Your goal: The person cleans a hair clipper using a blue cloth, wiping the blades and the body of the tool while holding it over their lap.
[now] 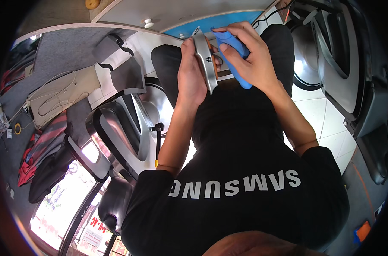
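My left hand point(192, 72) grips a silver hair clipper point(204, 60) with an orange part on its right side. The toothed metal blade point(196, 31) points up and away from me, and a small dark switch shows on the clipper's side. To the right, my right hand point(253, 52) is closed around a long blue object point(234, 60) with a rounded lower end. Whether it is cloth or a soft bottle, I cannot tell. A narrow gap separates it from the clipper. Both hands are over my lap, in front of my black trousers point(278, 48).
Ahead stands a grey cabinet front point(181, 14) with white knobs and a blue panel point(213, 24). Barber chairs point(117, 134) flank me, another point(338, 60) being on the right. Striped cloth point(48, 144) and a cable point(57, 92) lie at left. White tiles point(312, 112) cover the floor.
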Demonstrator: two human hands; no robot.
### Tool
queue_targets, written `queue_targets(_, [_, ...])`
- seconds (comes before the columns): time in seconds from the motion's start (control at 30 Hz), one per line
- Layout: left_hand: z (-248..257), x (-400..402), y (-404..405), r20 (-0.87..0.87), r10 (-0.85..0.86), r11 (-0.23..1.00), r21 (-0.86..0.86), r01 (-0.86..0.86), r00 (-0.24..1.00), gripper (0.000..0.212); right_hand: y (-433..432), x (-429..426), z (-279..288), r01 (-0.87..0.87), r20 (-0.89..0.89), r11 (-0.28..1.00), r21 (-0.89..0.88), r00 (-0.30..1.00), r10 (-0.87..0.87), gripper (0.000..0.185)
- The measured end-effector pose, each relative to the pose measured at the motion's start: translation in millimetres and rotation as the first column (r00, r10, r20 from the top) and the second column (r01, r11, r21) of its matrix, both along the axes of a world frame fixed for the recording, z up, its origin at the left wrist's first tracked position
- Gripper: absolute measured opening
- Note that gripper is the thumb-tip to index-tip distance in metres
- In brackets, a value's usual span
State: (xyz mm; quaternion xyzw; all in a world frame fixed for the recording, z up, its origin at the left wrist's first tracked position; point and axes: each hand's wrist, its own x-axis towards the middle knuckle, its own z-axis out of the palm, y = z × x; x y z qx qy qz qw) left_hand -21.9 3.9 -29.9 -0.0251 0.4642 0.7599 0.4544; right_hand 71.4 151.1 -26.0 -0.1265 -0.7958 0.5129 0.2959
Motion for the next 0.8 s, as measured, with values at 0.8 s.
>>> queue_targets(0.8, [3.5, 8.4, 0.9, -0.075, -0.057, 0.997, -0.048, 0.053, 0.996, 0.029, -4.0, 7.4, -6.7, -0.054, 0.088, 0.991, 0.122, 0.995, 0.044, 0.04])
